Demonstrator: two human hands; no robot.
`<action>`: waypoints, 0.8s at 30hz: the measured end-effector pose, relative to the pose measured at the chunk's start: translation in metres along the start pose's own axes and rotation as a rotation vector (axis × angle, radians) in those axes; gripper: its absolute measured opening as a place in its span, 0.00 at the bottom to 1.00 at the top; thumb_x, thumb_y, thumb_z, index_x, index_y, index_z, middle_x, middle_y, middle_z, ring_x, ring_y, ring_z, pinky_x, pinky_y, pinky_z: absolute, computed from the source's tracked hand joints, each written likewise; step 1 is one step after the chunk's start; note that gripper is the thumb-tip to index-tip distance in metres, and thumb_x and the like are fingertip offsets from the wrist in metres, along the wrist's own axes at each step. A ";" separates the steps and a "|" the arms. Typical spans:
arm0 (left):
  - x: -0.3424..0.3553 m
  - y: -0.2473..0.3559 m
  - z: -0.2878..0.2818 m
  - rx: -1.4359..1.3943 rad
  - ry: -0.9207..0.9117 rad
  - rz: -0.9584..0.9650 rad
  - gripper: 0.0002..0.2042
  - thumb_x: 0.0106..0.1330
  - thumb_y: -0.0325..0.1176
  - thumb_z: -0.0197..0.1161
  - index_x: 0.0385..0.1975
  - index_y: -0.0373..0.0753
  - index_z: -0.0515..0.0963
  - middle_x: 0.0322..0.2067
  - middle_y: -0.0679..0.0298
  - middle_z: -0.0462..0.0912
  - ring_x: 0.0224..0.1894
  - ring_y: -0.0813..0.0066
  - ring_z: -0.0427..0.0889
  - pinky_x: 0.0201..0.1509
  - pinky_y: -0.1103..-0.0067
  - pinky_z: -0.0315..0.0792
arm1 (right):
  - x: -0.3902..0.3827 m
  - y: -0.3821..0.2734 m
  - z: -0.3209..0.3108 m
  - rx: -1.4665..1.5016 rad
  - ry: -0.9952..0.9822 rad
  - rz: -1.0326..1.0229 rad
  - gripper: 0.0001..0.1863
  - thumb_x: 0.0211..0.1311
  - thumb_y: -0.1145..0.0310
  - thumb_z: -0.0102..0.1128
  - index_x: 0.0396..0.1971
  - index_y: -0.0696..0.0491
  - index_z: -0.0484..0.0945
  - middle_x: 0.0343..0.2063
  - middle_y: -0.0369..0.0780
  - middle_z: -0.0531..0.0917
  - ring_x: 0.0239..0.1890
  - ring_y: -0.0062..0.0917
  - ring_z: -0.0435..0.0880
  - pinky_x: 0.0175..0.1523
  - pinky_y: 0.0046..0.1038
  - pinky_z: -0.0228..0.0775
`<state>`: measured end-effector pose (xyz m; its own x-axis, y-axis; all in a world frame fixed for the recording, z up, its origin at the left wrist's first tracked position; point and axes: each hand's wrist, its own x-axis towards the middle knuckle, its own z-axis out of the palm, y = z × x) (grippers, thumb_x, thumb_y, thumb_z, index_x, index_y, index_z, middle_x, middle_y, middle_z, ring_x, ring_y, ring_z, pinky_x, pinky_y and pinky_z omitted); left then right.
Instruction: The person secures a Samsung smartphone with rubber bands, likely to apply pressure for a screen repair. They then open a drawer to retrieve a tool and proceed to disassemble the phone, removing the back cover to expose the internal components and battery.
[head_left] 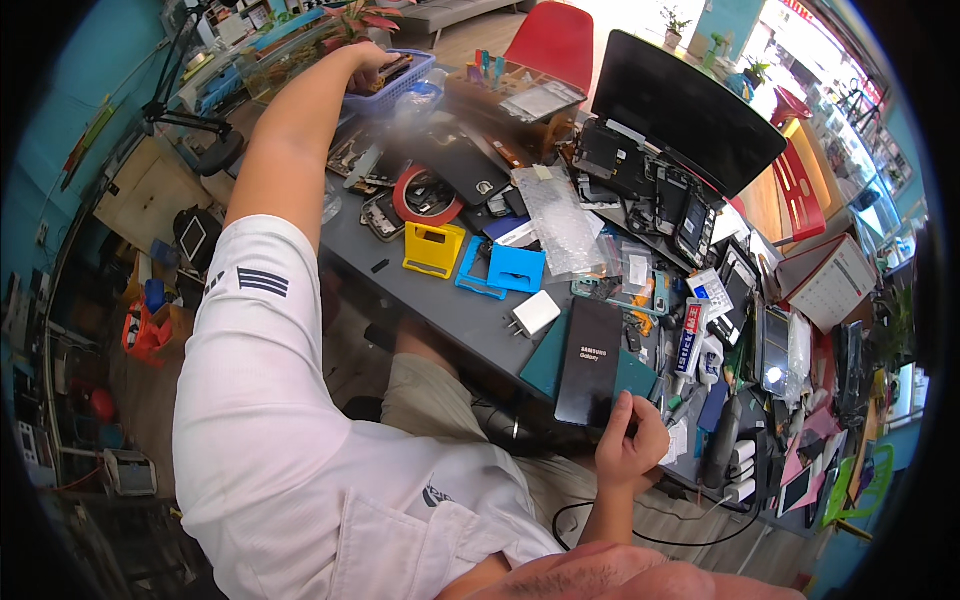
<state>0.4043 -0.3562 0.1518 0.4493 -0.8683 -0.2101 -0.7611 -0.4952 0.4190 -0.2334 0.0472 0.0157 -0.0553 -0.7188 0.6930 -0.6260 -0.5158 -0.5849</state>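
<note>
My left hand [370,64] reaches to a lavender plastic basket [405,92], its fingers curled over items inside; what they grip is unclear. My right hand [632,440] is closed at the desk's front edge, thumb raised beside a black phone box [578,385]; anything inside the fingers is hidden. The box lies on a teal mat [542,355]. Near them are a white charger [533,313], blue phone stands [515,268] and a yellow stand [430,250].
A monitor [680,105] stands behind piles of phone parts [690,220]. A red tape roll [410,190], bubble wrap [550,225], a wooden organiser [475,105] and a calendar [830,280] crowd the desk [400,300]. A lamp arm [160,105] stands left; red chairs [550,40] are behind.
</note>
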 end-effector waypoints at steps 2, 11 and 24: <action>-0.016 0.000 -0.009 0.168 0.123 0.109 0.29 0.72 0.51 0.68 0.39 0.21 0.86 0.34 0.45 0.88 0.36 0.52 0.90 0.45 0.58 0.85 | 0.000 0.000 0.000 0.000 0.010 -0.013 0.05 0.66 0.77 0.70 0.30 0.59 0.82 0.18 0.41 0.80 0.15 0.28 0.77 0.23 0.29 0.65; 0.010 -0.040 -0.024 0.397 0.637 0.193 0.05 0.58 0.29 0.73 0.26 0.33 0.88 0.26 0.46 0.89 0.25 0.58 0.91 0.31 0.64 0.86 | -0.002 0.005 0.003 0.060 0.012 -0.008 0.06 0.67 0.77 0.69 0.30 0.60 0.82 0.16 0.39 0.79 0.14 0.25 0.76 0.23 0.26 0.63; -0.013 -0.019 -0.001 0.370 0.502 0.112 0.14 0.64 0.38 0.78 0.30 0.29 0.88 0.26 0.53 0.90 0.25 0.64 0.91 0.30 0.69 0.87 | -0.003 0.006 0.003 0.045 0.005 -0.008 0.09 0.73 0.74 0.67 0.30 0.61 0.82 0.17 0.37 0.80 0.17 0.16 0.73 0.25 0.22 0.61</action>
<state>0.4137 -0.3356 0.1471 0.4537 -0.8409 0.2951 -0.8874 -0.4567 0.0628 -0.2346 0.0448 0.0085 -0.0546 -0.7120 0.7001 -0.5905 -0.5424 -0.5976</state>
